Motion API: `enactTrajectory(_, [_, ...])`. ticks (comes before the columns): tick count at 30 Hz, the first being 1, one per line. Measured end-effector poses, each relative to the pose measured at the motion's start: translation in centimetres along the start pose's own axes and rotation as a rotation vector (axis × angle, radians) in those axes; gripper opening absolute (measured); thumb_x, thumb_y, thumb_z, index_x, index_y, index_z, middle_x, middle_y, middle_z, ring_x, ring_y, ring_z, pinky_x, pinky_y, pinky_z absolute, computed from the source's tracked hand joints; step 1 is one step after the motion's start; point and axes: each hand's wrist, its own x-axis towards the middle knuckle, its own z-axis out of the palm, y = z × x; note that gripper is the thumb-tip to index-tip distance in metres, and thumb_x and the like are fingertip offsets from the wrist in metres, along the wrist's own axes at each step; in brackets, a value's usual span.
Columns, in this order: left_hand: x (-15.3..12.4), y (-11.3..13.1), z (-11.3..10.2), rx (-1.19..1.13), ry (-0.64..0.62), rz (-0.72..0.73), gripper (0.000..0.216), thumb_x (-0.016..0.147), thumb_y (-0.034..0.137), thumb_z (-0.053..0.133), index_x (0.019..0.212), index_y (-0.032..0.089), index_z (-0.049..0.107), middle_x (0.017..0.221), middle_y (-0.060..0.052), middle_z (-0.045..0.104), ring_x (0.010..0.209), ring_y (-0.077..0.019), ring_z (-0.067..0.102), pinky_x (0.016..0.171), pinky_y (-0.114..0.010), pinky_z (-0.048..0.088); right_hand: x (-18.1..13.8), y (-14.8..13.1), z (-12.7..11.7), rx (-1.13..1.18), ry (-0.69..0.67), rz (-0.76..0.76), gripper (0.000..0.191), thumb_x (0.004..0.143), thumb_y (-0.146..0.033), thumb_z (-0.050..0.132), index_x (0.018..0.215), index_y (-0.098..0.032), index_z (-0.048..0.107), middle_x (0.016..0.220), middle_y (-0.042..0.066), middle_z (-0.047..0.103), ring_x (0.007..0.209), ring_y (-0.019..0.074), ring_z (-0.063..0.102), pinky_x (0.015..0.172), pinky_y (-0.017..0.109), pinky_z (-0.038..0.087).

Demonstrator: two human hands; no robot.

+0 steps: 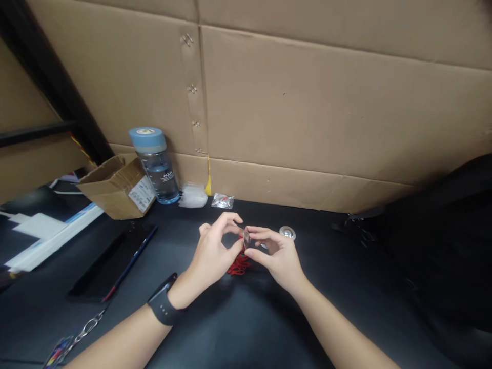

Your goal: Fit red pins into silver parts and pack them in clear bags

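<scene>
Both hands meet over the middle of a black table (pixel 238 328). My left hand (pixel 215 251), with a black watch (pixel 164 306) on its wrist, and my right hand (pixel 274 251) pinch a small round silvery piece (pixel 246 238) between their fingertips. Under the hands lies a small heap of red cords (pixel 238 265). A second round silvery piece (pixel 287 233) rests on the table just behind my right hand.
A cardboard wall (pixel 307 113) backs the table. At the back left stand a blue-capped water bottle (pixel 156 166), an open cardboard box (pixel 117 187), a white plastic bag (pixel 193 196) and a small clear packet (pixel 223 201). A dark phone (pixel 111 261) and a keychain (pixel 73 341) lie left.
</scene>
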Motion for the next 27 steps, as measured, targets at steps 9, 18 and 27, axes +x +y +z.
enactTrajectory(9, [0.04,-0.18,0.10,0.073,0.034,0.034,0.035,0.084,0.011,0.069,0.114,0.029,0.066,0.095,0.001,0.078,0.101,-0.0228,0.071,0.090,-0.039,0.046,0.00,-0.57,0.09,0.023,-0.029,-0.016,0.015,0.087,-0.032,0.077,0.100,-0.027,0.081,0.117,0.008,0.075,0.106,0.0242,0.071,0.096,0.041,0.057])
enactTrajectory(18, [0.01,-0.65,0.38,-0.005,0.012,0.017,0.029,0.083,0.016,0.073,0.109,0.028,0.065,0.092,0.002,0.079,0.098,-0.0231,0.073,0.091,-0.040,0.047,0.48,-0.37,-0.46,0.019,-0.032,-0.010,0.010,0.084,-0.030,0.079,0.092,-0.024,0.079,0.110,0.007,0.076,0.099,0.0221,0.071,0.092,0.038,0.058])
enactTrajectory(27, [-0.20,-0.85,0.58,-0.081,0.043,0.032,0.025,0.081,0.015,0.076,0.101,0.027,0.067,0.093,0.002,0.078,0.092,-0.0207,0.074,0.090,-0.038,0.047,0.48,-0.81,-0.69,-0.151,-0.054,-0.105,0.009,0.092,-0.031,0.070,0.090,-0.023,0.074,0.109,0.008,0.068,0.104,0.0227,0.065,0.093,0.038,0.053])
